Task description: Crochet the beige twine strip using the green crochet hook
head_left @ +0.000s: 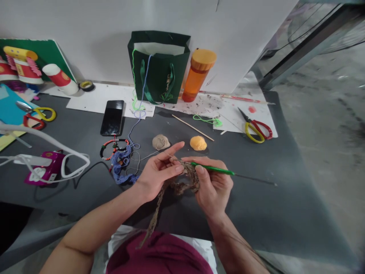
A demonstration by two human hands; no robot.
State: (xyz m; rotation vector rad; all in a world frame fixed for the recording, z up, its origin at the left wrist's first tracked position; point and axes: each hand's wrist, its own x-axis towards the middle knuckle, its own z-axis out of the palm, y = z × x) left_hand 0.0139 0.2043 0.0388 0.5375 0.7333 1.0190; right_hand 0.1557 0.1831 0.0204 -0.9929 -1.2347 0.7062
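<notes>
Between my hands is a strip of brown crochet work (181, 187), its narrow tail hanging over the table's front edge. My left hand (159, 171) pinches the work with thumb and fingers, the index finger stretched out to the right. Wrapped round the green grip of a crochet hook (215, 168), my right hand (215, 186) also touches the work's right side. The hook's left tip is at the stitches near my left fingers; its metal shaft points right. A thin strand leads from my left hand towards a greyish-brown yarn ball (161, 142) just beyond.
A yellow ball (198, 143) and a thin stick (193, 128) lie beyond my hands. Left are blue crochet work (121, 167), beaded bracelets (107, 144), a phone (112, 118) and a cabled purple box (47, 167). A green bag (159, 72), orange bottle (196, 76) and scissors (256, 129) stand or lie farther back.
</notes>
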